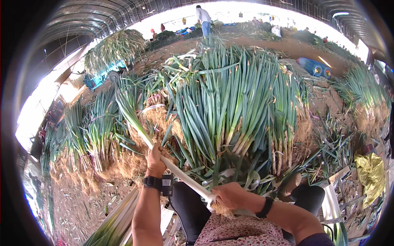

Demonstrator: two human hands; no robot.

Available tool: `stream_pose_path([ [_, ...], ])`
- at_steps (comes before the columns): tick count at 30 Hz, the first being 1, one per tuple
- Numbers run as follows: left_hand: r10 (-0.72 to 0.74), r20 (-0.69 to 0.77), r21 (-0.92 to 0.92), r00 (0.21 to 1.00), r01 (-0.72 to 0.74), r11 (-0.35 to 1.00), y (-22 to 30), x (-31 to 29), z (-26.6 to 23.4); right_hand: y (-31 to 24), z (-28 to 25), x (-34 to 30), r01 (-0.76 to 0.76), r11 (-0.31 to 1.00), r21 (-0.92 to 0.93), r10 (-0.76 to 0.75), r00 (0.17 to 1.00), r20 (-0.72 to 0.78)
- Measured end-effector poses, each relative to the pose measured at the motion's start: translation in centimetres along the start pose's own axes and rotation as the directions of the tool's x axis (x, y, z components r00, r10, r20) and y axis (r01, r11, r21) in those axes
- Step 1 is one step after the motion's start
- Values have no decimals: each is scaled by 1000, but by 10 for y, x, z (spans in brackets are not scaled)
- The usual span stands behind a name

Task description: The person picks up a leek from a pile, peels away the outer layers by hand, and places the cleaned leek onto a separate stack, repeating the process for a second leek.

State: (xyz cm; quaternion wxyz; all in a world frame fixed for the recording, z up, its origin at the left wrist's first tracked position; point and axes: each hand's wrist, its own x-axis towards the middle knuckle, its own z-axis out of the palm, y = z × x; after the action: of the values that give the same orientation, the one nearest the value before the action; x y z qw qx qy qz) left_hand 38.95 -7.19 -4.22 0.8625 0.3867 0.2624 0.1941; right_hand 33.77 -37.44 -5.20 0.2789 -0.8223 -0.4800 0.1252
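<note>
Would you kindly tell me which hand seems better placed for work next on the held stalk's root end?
Probably the right hand: it is right at the roots, while the left hand grips the stalk farther up, toward the leaves.

Was basically a produce shed: leek heaps (pixel 230 98) past the hands (pixel 156 159) (pixel 233 195), ribbed roof (pixel 88 20) and loaded truck (pixel 97 78) farther off.

Bright daylight, white glare near top, bowed edges
</note>
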Motion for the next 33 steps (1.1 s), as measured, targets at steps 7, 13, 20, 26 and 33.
stream_pose_path([
  [7, 49, -126, 24, 991, -46, 999, 46, 34, -58, 28, 7, -121, -462, 881, 102, 396, 839, 373],
  [13, 129, -40, -132, 991, -134, 982, 52, 16, -28, 57, -15, -76, -262, 948, 179, 224, 952, 207],
  [20, 189, 12, -204, 982, -182, 962, 40, -10, 9, 25, 30, 11, -119, 407, 905, 90, 992, 90],
  [26, 379, -112, -205, 918, -395, 896, 61, -15, -55, 97, 18, -85, -608, 763, 219, 502, 771, 392],
  [33, 657, -448, 138, 607, -679, 721, 159, -71, -118, 233, 12, -188, -697, 542, 469, 827, 541, -152],
])
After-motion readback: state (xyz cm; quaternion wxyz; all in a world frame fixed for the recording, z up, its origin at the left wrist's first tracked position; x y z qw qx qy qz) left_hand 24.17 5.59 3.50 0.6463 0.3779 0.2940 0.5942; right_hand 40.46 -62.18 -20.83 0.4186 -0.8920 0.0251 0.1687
